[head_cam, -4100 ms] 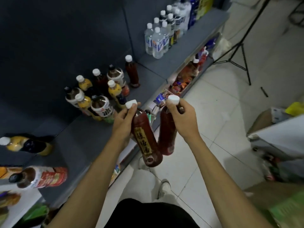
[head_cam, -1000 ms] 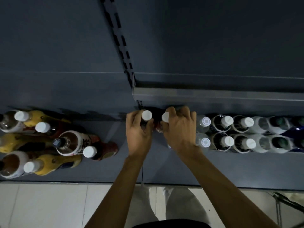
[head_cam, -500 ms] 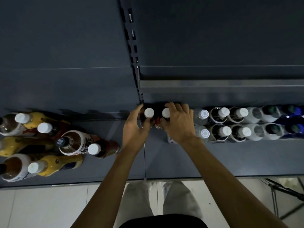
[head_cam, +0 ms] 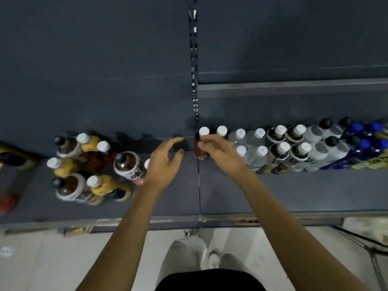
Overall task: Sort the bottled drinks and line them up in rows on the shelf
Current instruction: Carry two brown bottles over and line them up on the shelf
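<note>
Two dark red bottles with white caps stand side by side at the back of the grey shelf (head_cam: 273,192), by the upright rail. The left one (head_cam: 199,154) shows its body; of the right one (head_cam: 222,130) only the cap shows above my right hand (head_cam: 222,153). That hand reaches across with fairly straight fingers, its fingertips touching the left red bottle. My left hand (head_cam: 165,162) hovers just left of them, fingers loosely spread and holding nothing. To the right run two rows of clear bottles (head_cam: 255,148), dark white-capped bottles (head_cam: 282,148) and blue bottles (head_cam: 357,148).
A mixed cluster of yellow bottles (head_cam: 102,185) and brown white-labelled bottles (head_cam: 129,164) stands at the left of the shelf. A white cap (head_cam: 147,163) peeks out behind my left hand. A red object (head_cam: 7,203) lies at the far left. A tripod leg (head_cam: 373,250) stands on the floor at right.
My left hand has let go of its red bottle and moved left, fingers open. My right hand has slid forward off the caps. Both red bottles now stand on the shelf.
</note>
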`<state>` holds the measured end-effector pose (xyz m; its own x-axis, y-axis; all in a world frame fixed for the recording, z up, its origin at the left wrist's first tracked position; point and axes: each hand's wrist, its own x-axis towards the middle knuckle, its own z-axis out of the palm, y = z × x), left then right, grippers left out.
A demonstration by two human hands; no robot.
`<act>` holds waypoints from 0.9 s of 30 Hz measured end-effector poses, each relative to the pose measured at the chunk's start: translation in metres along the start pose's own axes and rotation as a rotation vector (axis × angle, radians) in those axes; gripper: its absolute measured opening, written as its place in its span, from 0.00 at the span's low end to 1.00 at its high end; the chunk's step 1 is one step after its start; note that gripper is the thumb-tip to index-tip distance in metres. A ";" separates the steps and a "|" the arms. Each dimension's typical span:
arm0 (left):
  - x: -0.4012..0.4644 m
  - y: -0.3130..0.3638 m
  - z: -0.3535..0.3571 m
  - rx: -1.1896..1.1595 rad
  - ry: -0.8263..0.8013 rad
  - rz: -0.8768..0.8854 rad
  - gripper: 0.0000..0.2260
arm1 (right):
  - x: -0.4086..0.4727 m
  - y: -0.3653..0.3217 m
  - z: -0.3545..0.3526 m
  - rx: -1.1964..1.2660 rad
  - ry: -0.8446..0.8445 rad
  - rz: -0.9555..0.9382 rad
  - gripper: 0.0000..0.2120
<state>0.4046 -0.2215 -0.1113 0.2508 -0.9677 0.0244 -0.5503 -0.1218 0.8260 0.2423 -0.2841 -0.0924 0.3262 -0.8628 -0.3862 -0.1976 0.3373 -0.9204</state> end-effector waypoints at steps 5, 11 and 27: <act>-0.076 -0.002 -0.045 0.070 0.035 -0.140 0.14 | -0.040 0.011 0.033 -0.036 -0.167 -0.043 0.15; -0.160 0.011 -0.082 -0.211 0.224 -0.248 0.12 | -0.101 0.013 0.092 0.063 -0.277 -0.056 0.08; -0.276 -0.045 -0.222 -0.116 0.324 -0.197 0.13 | -0.178 0.001 0.257 -0.211 -0.460 -0.277 0.14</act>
<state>0.5375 0.0998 -0.0302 0.5913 -0.8062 0.0208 -0.3778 -0.2541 0.8903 0.4218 -0.0335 -0.0398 0.7511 -0.6398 -0.1629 -0.2128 -0.0010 -0.9771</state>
